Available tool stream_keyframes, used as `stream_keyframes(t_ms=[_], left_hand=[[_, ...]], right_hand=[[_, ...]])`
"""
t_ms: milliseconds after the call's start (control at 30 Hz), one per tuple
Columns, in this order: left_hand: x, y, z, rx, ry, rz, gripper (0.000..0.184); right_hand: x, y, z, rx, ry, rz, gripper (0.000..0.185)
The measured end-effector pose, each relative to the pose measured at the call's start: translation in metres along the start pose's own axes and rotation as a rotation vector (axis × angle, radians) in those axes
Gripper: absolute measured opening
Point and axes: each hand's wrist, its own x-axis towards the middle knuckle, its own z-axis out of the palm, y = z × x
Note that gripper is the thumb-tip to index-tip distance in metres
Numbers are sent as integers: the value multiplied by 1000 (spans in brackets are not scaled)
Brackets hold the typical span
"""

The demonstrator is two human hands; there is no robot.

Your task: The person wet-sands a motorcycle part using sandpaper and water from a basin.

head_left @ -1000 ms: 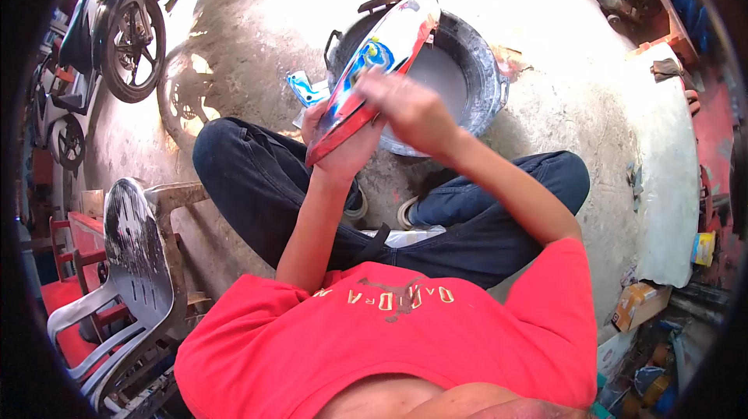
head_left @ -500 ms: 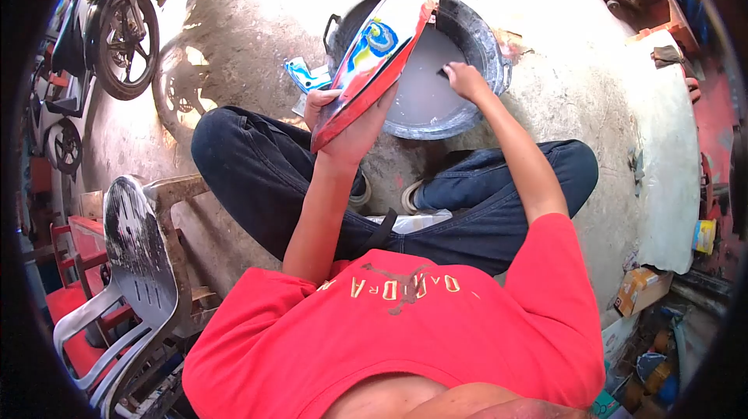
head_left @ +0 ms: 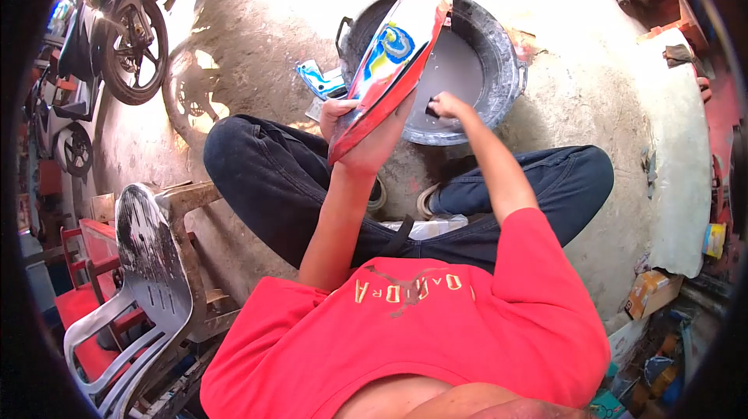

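My left hand (head_left: 372, 150) grips the lower end of a long, painted motorcycle fairing panel (head_left: 396, 49), white with blue, yellow and red graphics. The panel slants upward over the left side of a dark round tub (head_left: 510, 60) of cloudy water (head_left: 456, 68). Closed fingers of my right hand (head_left: 448, 105) pinch a small black piece (head_left: 432, 110), whose kind I cannot make out. That hand is over the tub's near side, to the right of the panel and apart from it.
Another blue-and-white painted piece (head_left: 321, 80) lies on the concrete floor left of the tub. Motorcycles (head_left: 132, 45) stand at upper left, a worn plastic chair (head_left: 156, 263) at lower left. On the right are a long pale slab (head_left: 678, 162) and a cardboard box (head_left: 653, 294).
My right hand has moved down and left, closer to the panel's lower part, still with the black piece. The whole view has shifted slightly; my left hand keeps its hold.
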Motion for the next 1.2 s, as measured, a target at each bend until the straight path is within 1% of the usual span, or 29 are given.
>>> stream_keyframes(t_ms=[33, 67, 100, 133, 167, 200, 233, 267, 333, 367, 400, 433, 500, 600, 633, 700, 733, 833, 867, 967, 1000, 1033, 1100, 1133, 1167, 1200], left_hand=[[0, 2, 1, -38, 1, -17, 92], [0, 2, 2, -79, 6, -34, 89], [-1, 2, 3, -121, 11, -51, 86], [-1, 2, 4, -146, 26, -63, 86], [0, 3, 4, -154, 32, -61, 86], [1, 3, 4, -164, 40, -58, 86], [0, 2, 3, -176, 49, -54, 86], [-1, 1, 5, -209, 56, -62, 86], [-1, 1, 0, -170, 51, -41, 92], [-1, 0, 0, -169, 41, -38, 92], [-1, -1, 1, -168, 30, -36, 92], [0, -1, 2, -167, 20, -34, 92], [-1, 0, -1, -214, -27, -61, 87], [-4, 4, -14, -233, -72, -62, 85], [-5, 4, -13, -214, -67, -61, 85], [-6, 0, 2, -129, 2, -75, 85], [-6, -1, 3, -99, 32, -83, 85], [-7, 2, -6, -162, -88, -41, 85], [-6, 3, -8, -179, -61, -38, 86], [-6, 2, 3, -174, 25, -51, 87], [-7, 2, 4, -165, 41, -53, 88], [-7, 1, 5, -157, 56, -55, 89], [-9, 3, 4, -159, 36, -45, 89], [-9, 5, 2, -165, 25, -34, 89], [-9, 7, 0, -171, 13, -24, 90], [-9, 9, -10, -178, -21, -2, 90]], right_hand=[[-3, -1, -19, -32, 90, -65, 38], [6, 5, -39, -67, 130, -80, 40], [-10, -1, -72, 8, 152, -86, 41], [-10, 3, -98, -226, 294, -340, 41], [-38, -21, -128, -204, 385, -221, 40], [-73, -44, -159, -37, 475, -153, 40], [-90, -58, -173, 53, 674, -124, 38], [-114, -77, -185, 119, 818, -157, 40], [-165, -126, -192, 235, 884, -233, 36], [-182, -146, -186, 294, 919, -276, 34], [-192, -157, -173, 261, 887, -458, 29], [-198, -168, -162, 230, 853, -641, 28], [-206, -190, -144, -19, 785, -1046, 36], [-214, -209, -136, -204, 810, -1156, 41], [-191, -195, -145, -301, 886, -1141, 43], [-179, -181, -167, -84, 729, -681, 41], [-179, -179, -169, -173, 753, -669, 42], [-220, -215, -136, -264, 827, -1099, 44], [-230, -225, -132, -226, 771, -1199, 46], [-178, -197, -163, -240, 733, -990, 45], [-168, -192, -176, -198, 720, -784, 42], [-162, -188, -184, -103, 710, -676, 40], [-154, -186, -172, -170, 779, -778, 38], [-166, -197, -164, -113, 721, -842, 40], [-175, -208, -152, -157, 743, -1043, 43], [-198, -224, -145, -159, 665, -1125, 44]])
